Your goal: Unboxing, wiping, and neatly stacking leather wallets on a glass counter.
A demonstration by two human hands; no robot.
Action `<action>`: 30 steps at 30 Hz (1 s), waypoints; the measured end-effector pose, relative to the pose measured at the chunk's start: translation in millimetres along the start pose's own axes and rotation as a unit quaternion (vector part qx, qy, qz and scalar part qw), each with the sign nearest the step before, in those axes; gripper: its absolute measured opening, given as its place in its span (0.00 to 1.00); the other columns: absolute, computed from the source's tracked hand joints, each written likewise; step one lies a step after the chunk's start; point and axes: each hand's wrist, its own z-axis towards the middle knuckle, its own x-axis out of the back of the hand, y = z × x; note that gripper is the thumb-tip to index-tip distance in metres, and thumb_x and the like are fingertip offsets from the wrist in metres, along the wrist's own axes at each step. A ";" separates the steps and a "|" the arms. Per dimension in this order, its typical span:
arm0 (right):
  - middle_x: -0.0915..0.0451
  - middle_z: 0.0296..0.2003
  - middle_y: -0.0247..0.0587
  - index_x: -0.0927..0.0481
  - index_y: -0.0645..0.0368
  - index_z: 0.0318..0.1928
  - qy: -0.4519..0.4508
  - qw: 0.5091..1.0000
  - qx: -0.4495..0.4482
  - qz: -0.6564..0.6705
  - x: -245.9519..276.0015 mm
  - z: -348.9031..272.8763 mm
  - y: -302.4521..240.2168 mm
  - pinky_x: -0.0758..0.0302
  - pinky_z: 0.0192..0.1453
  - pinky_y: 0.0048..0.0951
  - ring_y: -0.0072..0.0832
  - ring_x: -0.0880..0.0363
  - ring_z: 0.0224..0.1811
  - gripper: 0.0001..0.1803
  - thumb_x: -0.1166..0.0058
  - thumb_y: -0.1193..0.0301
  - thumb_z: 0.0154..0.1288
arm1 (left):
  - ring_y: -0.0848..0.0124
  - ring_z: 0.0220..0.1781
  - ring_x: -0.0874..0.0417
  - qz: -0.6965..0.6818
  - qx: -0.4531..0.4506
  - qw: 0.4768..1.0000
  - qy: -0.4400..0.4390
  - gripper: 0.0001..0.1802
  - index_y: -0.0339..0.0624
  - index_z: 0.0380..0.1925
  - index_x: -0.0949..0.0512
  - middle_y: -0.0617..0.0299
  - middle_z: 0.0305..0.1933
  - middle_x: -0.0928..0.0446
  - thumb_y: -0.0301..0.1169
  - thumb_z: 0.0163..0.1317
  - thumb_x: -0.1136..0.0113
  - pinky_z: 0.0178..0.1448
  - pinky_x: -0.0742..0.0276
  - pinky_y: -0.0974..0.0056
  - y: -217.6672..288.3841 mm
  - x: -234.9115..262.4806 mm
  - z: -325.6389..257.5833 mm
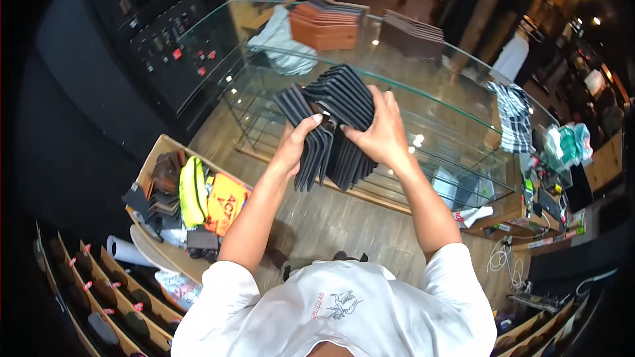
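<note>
My left hand (291, 147) is closed on a smaller stack of black wallets (313, 158), with its thumb over their inner edge. A larger stack of black wallets (345, 96) is gripped in my right hand (386, 129), its fingers round the outer side and the thumb pressed at the middle. The two bent stacks meet between my thumbs, above the near edge of a glass display counter (423, 102). On the countertop stand a stack of orange-brown wallets (324, 32) and a stack of dark brown wallets (413, 34).
A pale grey cloth (284, 43) lies beside the brown stack. To my left is an open wooden bin (149, 165) with a yellow pouch (192, 192) and an orange packet (226, 203). A checked cloth (513, 118) hangs over the counter's right end, and cables (506, 261) lie below.
</note>
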 end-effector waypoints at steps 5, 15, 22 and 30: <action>0.27 0.54 0.56 0.32 0.67 0.67 0.073 0.992 -0.071 -0.080 104.7 20.6 69.0 0.27 0.66 0.46 0.53 0.27 0.60 0.50 0.25 0.61 0.44 | 0.71 0.40 0.15 0.048 0.019 0.996 -0.073 0.24 0.39 0.54 0.28 0.58 0.42 0.19 0.39 0.64 0.35 0.42 0.15 0.64 1.8 -97.2 56.4; 0.25 0.62 0.65 0.34 0.64 0.71 0.043 0.921 -0.281 -0.265 222.1 104.7 204.7 0.27 0.70 0.43 0.54 0.24 0.65 0.56 0.26 0.50 0.44 | 0.73 0.22 0.17 0.158 0.142 0.948 -0.238 0.20 0.38 0.34 0.20 0.60 0.29 0.17 0.47 0.64 0.37 0.27 0.17 0.69 -15.7 -238.2 205.6; 0.20 0.59 0.65 0.26 0.76 0.63 -0.031 0.887 -0.380 -0.260 258.8 129.0 264.1 0.23 0.67 0.38 0.49 0.20 0.63 0.57 0.26 0.44 0.39 | 0.75 0.24 0.15 0.227 0.207 0.907 -0.289 0.19 0.41 0.35 0.19 0.62 0.31 0.15 0.48 0.65 0.39 0.27 0.17 0.71 -58.1 -318.4 287.1; 0.24 0.63 0.67 0.34 0.76 0.70 -0.090 0.896 -0.368 -0.233 258.9 137.7 328.1 0.26 0.70 0.39 0.52 0.24 0.67 0.65 0.29 0.35 0.43 | 0.69 0.34 0.11 0.224 0.247 0.920 -0.205 0.22 0.37 0.44 0.16 0.56 0.39 0.12 0.47 0.64 0.38 0.38 0.12 0.65 -131.4 -361.6 342.8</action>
